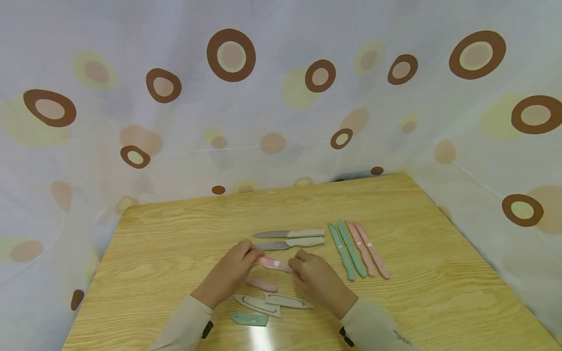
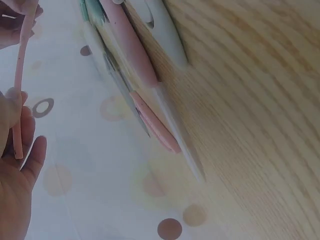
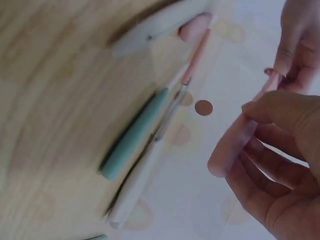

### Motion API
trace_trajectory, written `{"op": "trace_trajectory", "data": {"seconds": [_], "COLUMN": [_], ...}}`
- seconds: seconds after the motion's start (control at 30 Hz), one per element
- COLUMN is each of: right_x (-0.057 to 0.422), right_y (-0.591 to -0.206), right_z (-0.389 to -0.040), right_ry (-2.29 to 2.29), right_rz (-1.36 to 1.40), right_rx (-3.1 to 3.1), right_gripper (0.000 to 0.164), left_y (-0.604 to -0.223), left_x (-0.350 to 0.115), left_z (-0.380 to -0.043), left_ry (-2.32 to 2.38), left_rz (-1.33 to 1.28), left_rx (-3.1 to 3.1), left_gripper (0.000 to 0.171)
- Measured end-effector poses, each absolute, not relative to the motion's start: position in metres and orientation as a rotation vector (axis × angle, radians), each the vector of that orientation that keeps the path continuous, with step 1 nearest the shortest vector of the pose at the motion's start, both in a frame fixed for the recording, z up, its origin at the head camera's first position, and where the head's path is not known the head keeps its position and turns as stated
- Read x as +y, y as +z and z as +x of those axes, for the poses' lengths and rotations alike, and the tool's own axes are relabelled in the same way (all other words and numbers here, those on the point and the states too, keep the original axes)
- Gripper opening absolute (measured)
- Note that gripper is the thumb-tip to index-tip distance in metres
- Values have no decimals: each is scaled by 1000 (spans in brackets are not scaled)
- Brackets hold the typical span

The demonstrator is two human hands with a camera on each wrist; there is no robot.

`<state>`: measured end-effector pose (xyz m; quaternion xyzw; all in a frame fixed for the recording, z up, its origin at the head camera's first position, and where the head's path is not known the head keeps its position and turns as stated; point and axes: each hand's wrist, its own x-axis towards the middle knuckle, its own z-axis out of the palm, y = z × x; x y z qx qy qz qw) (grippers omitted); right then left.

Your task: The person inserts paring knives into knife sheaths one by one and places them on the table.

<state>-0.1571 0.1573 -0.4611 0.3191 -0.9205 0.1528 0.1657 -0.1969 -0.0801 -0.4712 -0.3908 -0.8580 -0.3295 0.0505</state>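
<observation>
Over the table, both hands hold a pink knife [image 1: 269,262] in its pink sheath, a pale triangular mark at its middle. My left hand [image 1: 234,269] pinches the sheath end between thumb and fingers. At the other end, my right hand [image 1: 319,279] grips the rounded handle [image 3: 227,147] with thumb and fingertips. Below the left hand lies another pink handle [image 1: 263,284], its far end hidden by that hand. Just beyond the hands, two knives with bare grey blades and cream handles [image 1: 306,242] lie side by side.
Nearer me lie two white sheaths [image 1: 290,301], partly overlapping, and a green sheath [image 1: 249,320]. To the right, two green sheathed knives [image 1: 351,248] and two pink sheathed knives [image 1: 372,251] form a row. The wooden table [image 1: 439,292] is bordered by a dotted curtain [image 1: 272,112].
</observation>
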Motion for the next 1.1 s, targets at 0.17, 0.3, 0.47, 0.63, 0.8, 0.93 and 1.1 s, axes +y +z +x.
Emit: {"op": "trace_trajectory", "data": {"seconds": [0.17, 0.3, 0.47, 0.63, 0.8, 0.93, 1.1], "right_x": [151, 151, 166, 201, 248, 289, 328], "right_y": [-467, -472, -477, -476, -468, -462, -459], "right_z": [-152, -151, -151, -155, -161, -166, -170], "right_ry": [419, 345, 370, 492, 604, 606, 624], "right_rz": [813, 764, 685, 504, 300, 128, -34], "right_rx": [-2666, -2684, -2743, -2844, -2882, -2918, -2995], "right_gripper": [8, 7, 7, 10, 8, 18, 17], "left_y": [-470, -478, -487, -489, -494, -498, -500], "left_x": [-77, -78, -83, -91, -101, -105, -108], "left_z": [-197, -199, -206, -214, -219, -220, -219], "left_ry": [-1679, -1434, -661, -551, -459, -462, -466], "left_rz": [-704, -918, -1262, -1051, -913, -885, -903], "left_rx": [-2924, -2862, -2375, -2463, -2627, -2679, -2683], "left_gripper": [38, 33, 23, 26, 19, 17, 14]}}
